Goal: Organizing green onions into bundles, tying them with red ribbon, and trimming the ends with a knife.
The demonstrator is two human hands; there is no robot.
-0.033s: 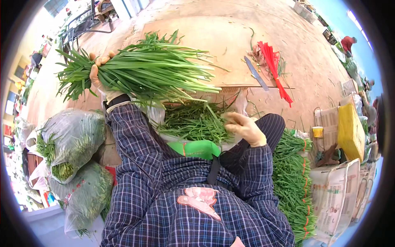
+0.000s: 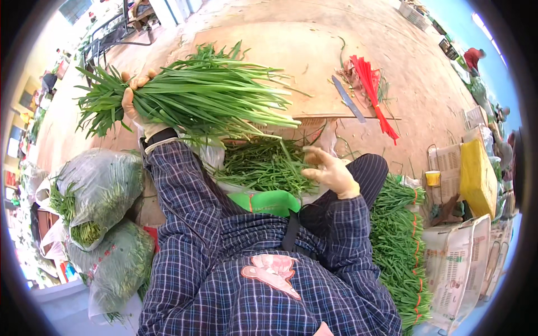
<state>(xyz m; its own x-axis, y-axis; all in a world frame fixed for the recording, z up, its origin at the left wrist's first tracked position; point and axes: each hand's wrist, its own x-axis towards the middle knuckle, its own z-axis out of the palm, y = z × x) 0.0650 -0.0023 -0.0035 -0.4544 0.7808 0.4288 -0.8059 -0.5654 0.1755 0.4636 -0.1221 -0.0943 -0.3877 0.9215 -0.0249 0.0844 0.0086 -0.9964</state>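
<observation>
My gloved left hand (image 2: 136,101) is closed around the leafy end of a thick bunch of garlic chives (image 2: 218,92). The bunch lies sideways above the low wooden board (image 2: 263,47), its pale stem ends pointing right. My gloved right hand (image 2: 330,172) holds nothing, its fingers apart and bent. Below that hand and to its left, loose green trimmings (image 2: 260,165) fill a plastic-lined container between my legs. A knife (image 2: 348,99) rests on the board's right side, beside a bundle of red ties (image 2: 368,84).
Tied bunches of greens (image 2: 395,246) are stacked along my right side. Beyond them stand plastic crates (image 2: 457,269), a yellow box (image 2: 478,178) and a yellow cup (image 2: 432,178). Stuffed clear bags of greens (image 2: 103,185) sit at my left. Another person (image 2: 474,57) is far right.
My right hand has shifted slightly and its fingers have spread more. My left hand and the bunch have stayed in place.
</observation>
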